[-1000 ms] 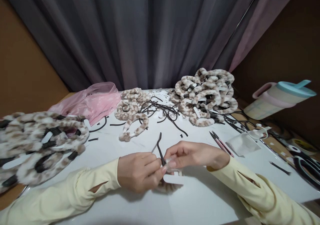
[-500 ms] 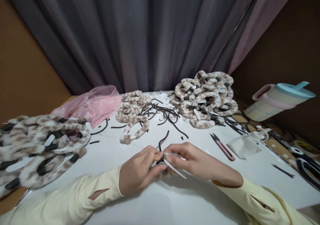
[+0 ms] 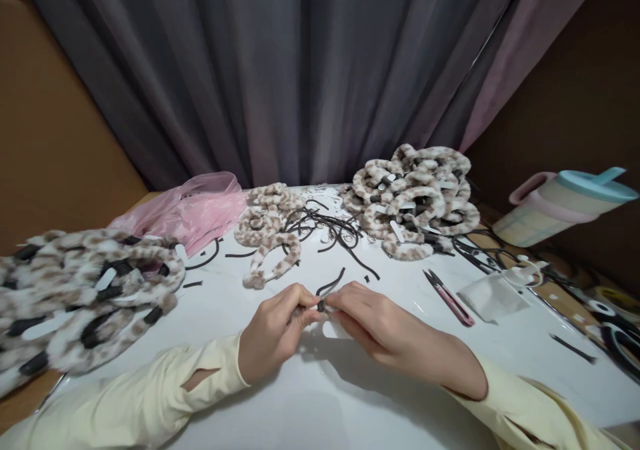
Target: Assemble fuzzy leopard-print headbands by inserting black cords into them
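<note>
My left hand and my right hand meet low in the middle of the head view, fingertips pinched together. Between them is the dark, cord-wrapped joint of a spotted plush ring, most of which the fingers hide. A loose end of dark cord sticks up behind the fingertips, slanting right. Below my right fingers shows a white tag. Both hands are closed, just above the white table.
Spotted plush rings lie piled at left and back right. Dark cords are scattered between smaller rings and that right pile. Pink thread snips, a white pouch and a tumbler sit at right; a pink bag back left.
The cord's upright end has dropped lower and leans right. My fingertips have closed in around the wrapped joint. The white tag, earlier sticking out to the right, is now mostly behind my right hand.
</note>
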Tool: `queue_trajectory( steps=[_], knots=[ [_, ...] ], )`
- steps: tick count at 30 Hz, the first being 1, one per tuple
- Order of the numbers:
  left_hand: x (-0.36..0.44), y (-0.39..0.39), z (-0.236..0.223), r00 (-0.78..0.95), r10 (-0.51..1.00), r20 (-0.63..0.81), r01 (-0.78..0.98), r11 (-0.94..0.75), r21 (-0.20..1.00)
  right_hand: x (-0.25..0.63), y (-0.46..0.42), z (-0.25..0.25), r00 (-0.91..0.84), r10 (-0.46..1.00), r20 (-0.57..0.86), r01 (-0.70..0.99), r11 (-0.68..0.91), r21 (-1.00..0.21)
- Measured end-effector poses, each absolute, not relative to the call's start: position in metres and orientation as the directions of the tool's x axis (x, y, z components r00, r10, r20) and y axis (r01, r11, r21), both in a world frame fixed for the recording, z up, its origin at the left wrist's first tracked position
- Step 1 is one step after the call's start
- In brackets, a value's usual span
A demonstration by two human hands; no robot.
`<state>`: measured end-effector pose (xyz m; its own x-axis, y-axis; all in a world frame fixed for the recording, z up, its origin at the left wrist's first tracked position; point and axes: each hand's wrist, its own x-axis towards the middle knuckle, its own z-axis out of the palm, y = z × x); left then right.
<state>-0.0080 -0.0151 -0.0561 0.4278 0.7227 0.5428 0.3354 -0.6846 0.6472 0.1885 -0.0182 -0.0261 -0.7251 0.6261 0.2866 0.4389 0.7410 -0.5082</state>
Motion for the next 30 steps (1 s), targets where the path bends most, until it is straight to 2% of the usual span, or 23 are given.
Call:
queue_trajectory(
  steps=[3,6,8,11,14,16,18,20,23,25,30],
  knots=[
    [-0.008,-0.013,-0.057,0.382,0.794,0.473,0.372,-0.600,0.708,0.187,-0.014,-0.028,-0.683,0.666,0.299,0.449,0.706,-0.548],
    [-0.008,-0.008,-0.055,0.312,0.902,0.300,0.375,-0.407,0.833,0.184,-0.007,-0.032,-0.641,0.711,0.291,0.462,0.659,-0.593],
    [-0.008,-0.003,-0.050,0.265,0.943,0.201,0.327,-0.284,0.901,0.183,-0.002,-0.036,-0.623,0.715,0.318,0.482,0.671,-0.564],
    [-0.006,0.004,-0.043,0.237,0.968,0.083,0.216,-0.136,0.967,0.181,0.004,-0.043,-0.585,0.702,0.406,0.567,0.712,-0.414],
    [-0.005,0.011,-0.041,0.240,0.968,-0.071,0.075,0.054,0.996,0.178,0.001,-0.048,-0.563,0.632,0.532,0.680,0.721,-0.136],
    [-0.004,0.013,-0.043,0.240,0.960,-0.142,-0.029,0.154,0.988,0.173,-0.007,-0.049,-0.596,0.565,0.571,0.679,0.734,-0.017],
    [-0.004,0.015,-0.046,0.237,0.951,-0.200,-0.102,0.229,0.968,0.168,-0.015,-0.051,-0.601,0.568,0.563,0.646,0.760,-0.078],
    [-0.004,0.016,-0.048,0.228,0.944,-0.237,-0.139,0.272,0.952,0.162,-0.021,-0.053,-0.555,0.668,0.495,0.632,0.726,-0.271],
    [-0.005,0.017,-0.049,0.199,0.953,-0.229,-0.165,0.263,0.951,0.157,-0.023,-0.061,-0.471,0.824,0.314,0.649,0.565,-0.509],
    [-0.006,0.017,-0.048,0.180,0.961,-0.209,-0.177,0.241,0.954,0.155,-0.020,-0.066,-0.442,0.863,0.245,0.649,0.496,-0.577],
    [-0.008,0.020,-0.045,0.144,0.966,-0.216,-0.246,0.246,0.937,0.152,-0.018,-0.066,-0.410,0.882,0.232,0.597,0.452,-0.663]
  ],
)
